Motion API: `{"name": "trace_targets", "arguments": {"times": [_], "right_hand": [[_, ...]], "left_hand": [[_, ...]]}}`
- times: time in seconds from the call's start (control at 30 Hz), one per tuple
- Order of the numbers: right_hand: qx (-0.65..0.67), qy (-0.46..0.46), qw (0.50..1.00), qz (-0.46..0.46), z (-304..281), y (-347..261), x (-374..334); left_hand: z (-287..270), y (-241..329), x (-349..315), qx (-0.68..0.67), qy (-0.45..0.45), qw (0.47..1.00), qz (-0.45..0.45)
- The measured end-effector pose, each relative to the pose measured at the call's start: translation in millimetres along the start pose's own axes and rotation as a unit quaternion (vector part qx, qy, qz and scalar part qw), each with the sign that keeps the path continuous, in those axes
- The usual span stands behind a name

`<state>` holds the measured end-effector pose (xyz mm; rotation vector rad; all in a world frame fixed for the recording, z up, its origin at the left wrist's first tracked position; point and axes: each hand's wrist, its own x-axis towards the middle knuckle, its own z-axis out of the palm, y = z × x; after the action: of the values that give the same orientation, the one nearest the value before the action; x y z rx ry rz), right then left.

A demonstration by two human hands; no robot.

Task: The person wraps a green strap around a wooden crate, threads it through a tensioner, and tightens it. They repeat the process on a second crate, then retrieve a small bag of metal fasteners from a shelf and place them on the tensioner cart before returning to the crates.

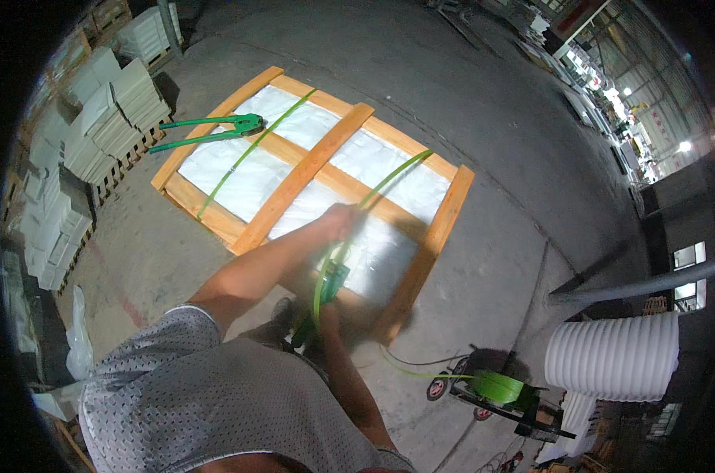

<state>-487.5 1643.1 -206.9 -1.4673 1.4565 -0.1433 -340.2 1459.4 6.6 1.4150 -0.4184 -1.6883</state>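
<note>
A wooden crate (pixel 304 169) with white-wrapped contents lies on the floor in front of me. One green strap (pixel 255 146) runs tight across its left part. Over the right part a second green strap (pixel 397 175) comes loosely toward me. My left hand (pixel 340 221) is closed around this second strap, above the crate top. Nearer my body, my right hand (pixel 326 317) grips a green strapping tool (pixel 335 277) at the crate's near edge; the strap loops beside it, and motion blurs details. A green long-handled crimper (pixel 247 124) rests across the crate's far left corner.
A wheeled cart with a green strap coil (pixel 497 388) stands at the right, its strap trailing toward the crate. Behind it is a large white foam roll (pixel 612 356). Stacked pale slabs (pixel 109 126) on pallets line the left side. A grey pole (pixel 633 282) juts in at right.
</note>
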Motion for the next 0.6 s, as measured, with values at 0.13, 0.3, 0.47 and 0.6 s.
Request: {"name": "trace_targets", "arguments": {"times": [0.13, 0.3, 0.47, 0.6], "right_hand": [[-0.038, -0.015, 0.999, 0.009, 2, 4, 4], [-0.013, -0.024, 0.998, 0.054, -12, -16, -6], [-0.041, 0.012, 0.998, 0.038, -15, -28, -12], [0.059, -0.001, 0.998, 0.028, -16, -29, -10]], "left_hand": [[0, -33, -37, 0.002, 0.036, 0.999, 0.020], [-33, -92, -79, -0.045, 0.049, 0.998, 0.021], [-58, -145, -88, 0.104, 0.047, 0.993, -0.014], [-67, -163, -97, 0.217, 0.023, 0.969, 0.118]]}}
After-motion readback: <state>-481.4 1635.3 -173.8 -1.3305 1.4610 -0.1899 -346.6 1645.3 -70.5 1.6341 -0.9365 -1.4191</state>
